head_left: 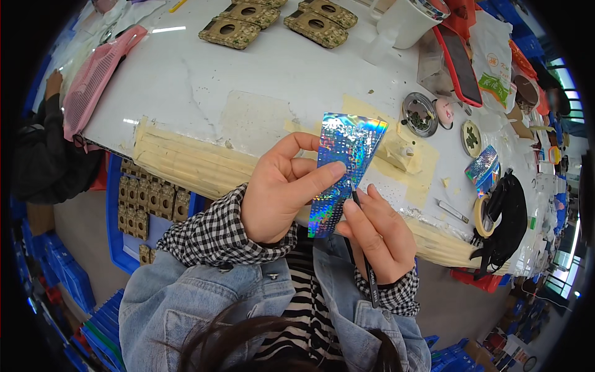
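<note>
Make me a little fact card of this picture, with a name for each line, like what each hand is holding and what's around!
Left hand: holds a shiny blue sheet
Right hand: holds black tweezers
Tweezer tip: at the sheet's face; touching or not is hard to tell
Far side of the white table: camouflage pieces with round holes
Lower left: blue tray with more camouflage pieces
Right of the hands, on the table: round metal dish with dark green bits, red-edged phone
</note>
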`<move>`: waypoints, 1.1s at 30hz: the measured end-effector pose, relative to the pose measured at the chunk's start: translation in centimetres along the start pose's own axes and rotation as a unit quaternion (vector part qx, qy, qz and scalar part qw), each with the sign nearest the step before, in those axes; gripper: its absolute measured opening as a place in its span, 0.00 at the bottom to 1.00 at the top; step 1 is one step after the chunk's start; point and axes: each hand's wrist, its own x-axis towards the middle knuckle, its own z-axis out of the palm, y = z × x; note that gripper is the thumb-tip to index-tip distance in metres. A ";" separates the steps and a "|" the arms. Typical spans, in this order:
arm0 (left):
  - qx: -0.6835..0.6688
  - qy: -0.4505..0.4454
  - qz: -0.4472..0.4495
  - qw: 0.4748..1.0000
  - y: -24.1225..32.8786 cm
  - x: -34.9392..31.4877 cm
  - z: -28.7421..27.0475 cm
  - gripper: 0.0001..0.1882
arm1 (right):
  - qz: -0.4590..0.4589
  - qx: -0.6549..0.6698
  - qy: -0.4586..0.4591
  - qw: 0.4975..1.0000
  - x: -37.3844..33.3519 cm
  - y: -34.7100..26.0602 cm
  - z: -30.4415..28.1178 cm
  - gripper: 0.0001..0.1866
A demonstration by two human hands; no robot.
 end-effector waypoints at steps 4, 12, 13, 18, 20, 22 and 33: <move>-0.009 -0.002 -0.001 1.000 -0.1 0.0 0.0 0.15 | 0.000 0.002 0.009 1.000 -0.1 0.0 0.2 0.20; 0.006 0.006 0.007 1.000 -0.2 0.0 0.0 0.14 | 0.021 0.027 0.007 0.999 -0.2 -0.2 0.0 0.20; 0.003 0.006 0.006 1.000 -0.2 0.0 0.1 0.14 | 0.024 0.033 0.005 0.999 -0.2 -0.2 0.0 0.20; 0.003 0.011 0.009 1.000 -0.4 0.1 0.1 0.13 | 0.032 0.057 0.005 0.998 -0.5 -0.2 0.0 0.21; 0.000 0.012 0.010 1.000 -0.5 0.1 0.1 0.13 | 0.031 0.060 -0.001 0.998 -0.5 -0.2 -0.2 0.21; 0.001 0.009 0.010 1.000 -0.4 0.0 0.2 0.14 | 0.031 0.063 -0.005 0.998 -0.4 -0.3 -0.3 0.21; 0.024 -0.003 0.025 0.999 -0.4 -0.2 0.3 0.16 | 0.035 0.063 0.011 0.997 -0.6 -0.3 -0.2 0.21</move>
